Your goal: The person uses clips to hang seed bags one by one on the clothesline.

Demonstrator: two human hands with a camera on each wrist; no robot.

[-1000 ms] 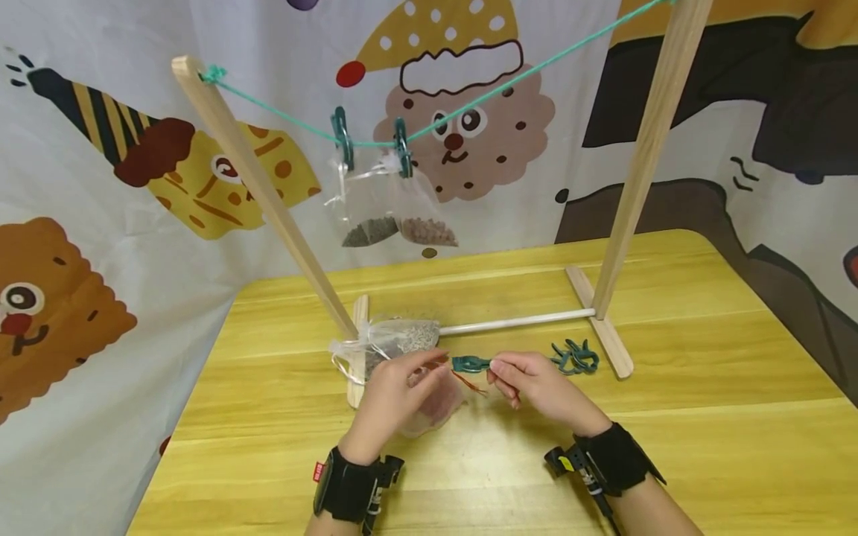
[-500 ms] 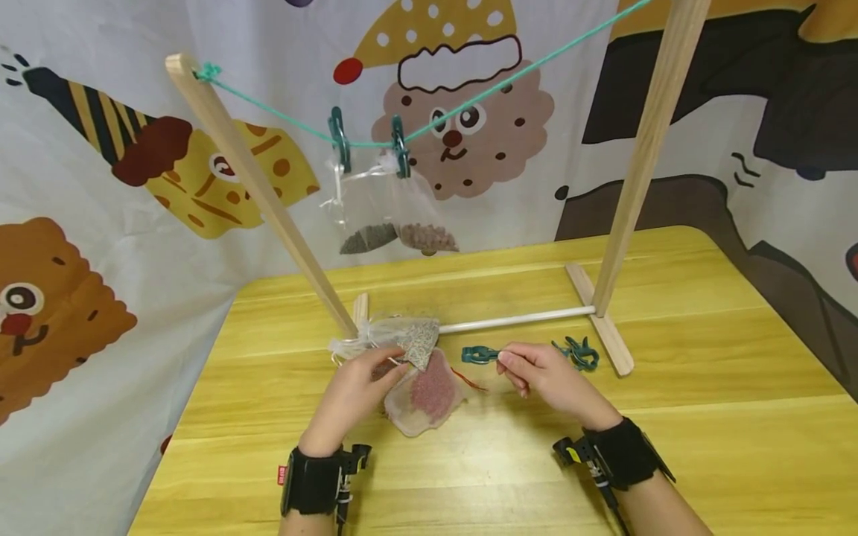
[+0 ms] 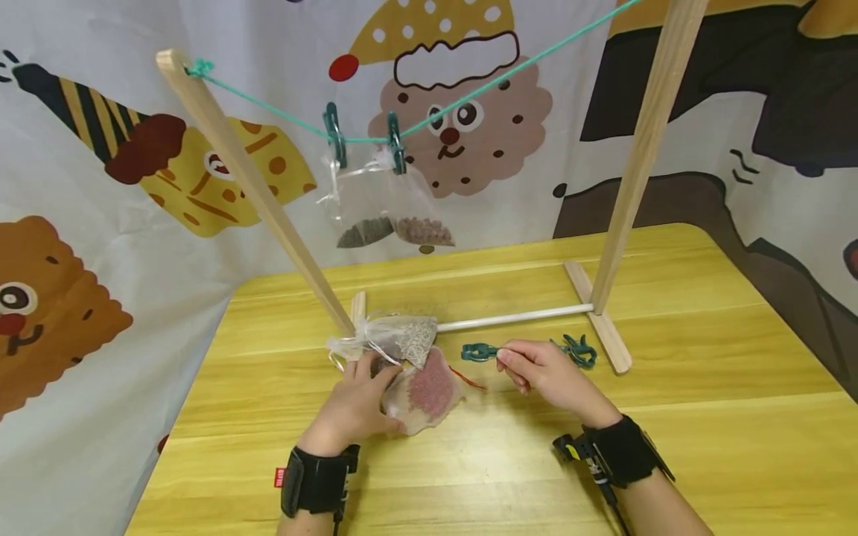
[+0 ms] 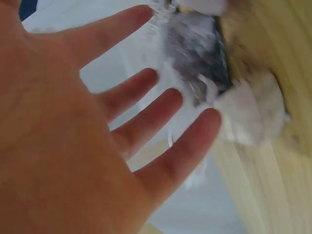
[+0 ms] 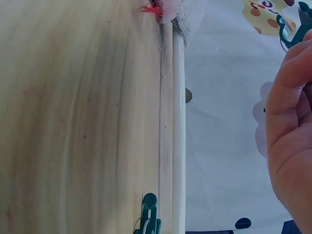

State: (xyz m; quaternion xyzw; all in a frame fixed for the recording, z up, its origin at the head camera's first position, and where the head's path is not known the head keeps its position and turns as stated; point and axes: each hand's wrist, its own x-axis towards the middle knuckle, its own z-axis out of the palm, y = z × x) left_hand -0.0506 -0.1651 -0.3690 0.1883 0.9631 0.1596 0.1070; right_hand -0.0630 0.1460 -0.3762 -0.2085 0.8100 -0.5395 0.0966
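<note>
yellow table (image 3: 509, 461), left hand (image 3: 355, 406) spread near partly hidden, blurred dark bag (image 4: 195, 51), right hand (image 3: 546, 374) pinching partly covered green clip (image 3: 479, 352)

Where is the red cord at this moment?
In the head view, the red cord lies at the right edge of the pink bag, below the clip in the right hand.

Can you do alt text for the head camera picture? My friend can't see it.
A person's right grip holds a green spring clip above a table; the left grip is at filled sheer drawstring bags. Behind, two more bags hang clipped to a green string.
</note>
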